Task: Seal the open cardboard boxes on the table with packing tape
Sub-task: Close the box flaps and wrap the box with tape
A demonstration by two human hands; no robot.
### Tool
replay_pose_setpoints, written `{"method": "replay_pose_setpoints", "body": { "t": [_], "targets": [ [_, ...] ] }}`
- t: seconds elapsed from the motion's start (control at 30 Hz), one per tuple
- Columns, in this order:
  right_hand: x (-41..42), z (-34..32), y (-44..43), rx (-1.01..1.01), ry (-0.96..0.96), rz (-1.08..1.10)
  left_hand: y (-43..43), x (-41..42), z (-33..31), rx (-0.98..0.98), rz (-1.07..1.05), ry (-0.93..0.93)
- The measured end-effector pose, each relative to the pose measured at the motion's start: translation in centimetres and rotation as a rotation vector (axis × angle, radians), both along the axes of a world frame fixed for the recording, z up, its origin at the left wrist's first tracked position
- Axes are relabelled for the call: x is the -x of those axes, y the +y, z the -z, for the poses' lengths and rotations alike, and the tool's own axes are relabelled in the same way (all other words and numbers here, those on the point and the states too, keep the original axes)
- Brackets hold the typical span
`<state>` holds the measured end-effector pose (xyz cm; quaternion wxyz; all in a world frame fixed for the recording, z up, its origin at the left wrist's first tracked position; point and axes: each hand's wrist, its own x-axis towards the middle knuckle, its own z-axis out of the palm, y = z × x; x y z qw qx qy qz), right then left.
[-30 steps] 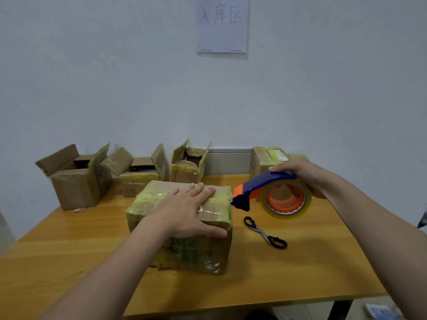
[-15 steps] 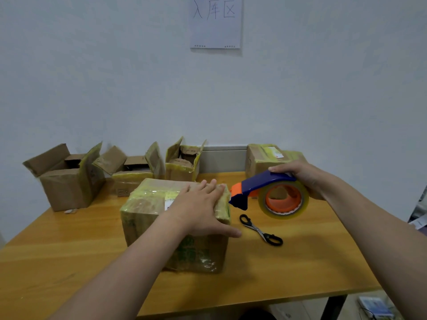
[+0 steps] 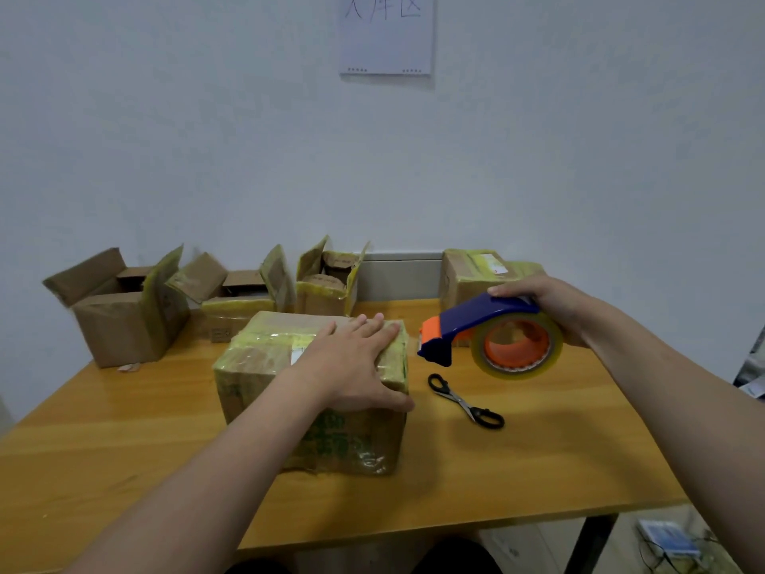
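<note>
Brown box (image 3: 256,354) under flat left hand (image 3: 352,366), fingers straight; right of box, blue tape gun (image 3: 480,314) gripped in right hand (image 3: 546,300), scissors (image 3: 465,401) there too

Slid the left hand (image 3: 352,362) rightward across the top of the taped box (image 3: 265,350) over the last second. Drew the fingers (image 3: 374,325) closer together than before. Brought the far right corner of the lid to just beyond the fingertips, instead of mid-lid. Ran the thumb (image 3: 397,403) along the front edge to the near right corner, tip poking past it. Uncovered the white label (image 3: 299,353), now showing on the little-finger side, near the wrist. Did most of that by half a second ago; crept only slightly since. Tilted the view down too, cropping the wall paper (image 3: 385,43) at its top.
</note>
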<state>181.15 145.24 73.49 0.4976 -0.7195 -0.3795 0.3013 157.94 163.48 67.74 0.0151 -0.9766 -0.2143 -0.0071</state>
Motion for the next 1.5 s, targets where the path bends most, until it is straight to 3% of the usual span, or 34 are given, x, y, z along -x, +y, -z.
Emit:
{"method": "replay_pose_setpoints", "body": {
  "t": [0.57,0.83,1.03,1.17,1.5],
  "targets": [
    [2.2,-2.5,4.0,0.074,-0.411,-0.028,-0.3,0.2,-0.2,0.039,0.004,-0.004],
    [3.4,-3.8,4.7,0.149,-0.519,0.035,-0.4,0.2,-0.1,0.033,-0.009,-0.007],
    [3.7,-2.0,4.9,0.204,-0.659,-0.007,-0.3,0.2,0.0,0.030,-0.006,-0.030],
    [3.3,2.4,5.3,0.180,-0.610,-0.001,-0.3,0.3,0.3,-0.002,0.007,-0.037],
    [2.5,2.4,5.4,0.125,-0.586,0.250,-1.8,1.1,0.3,-0.148,0.208,-0.178]
  ]
}}
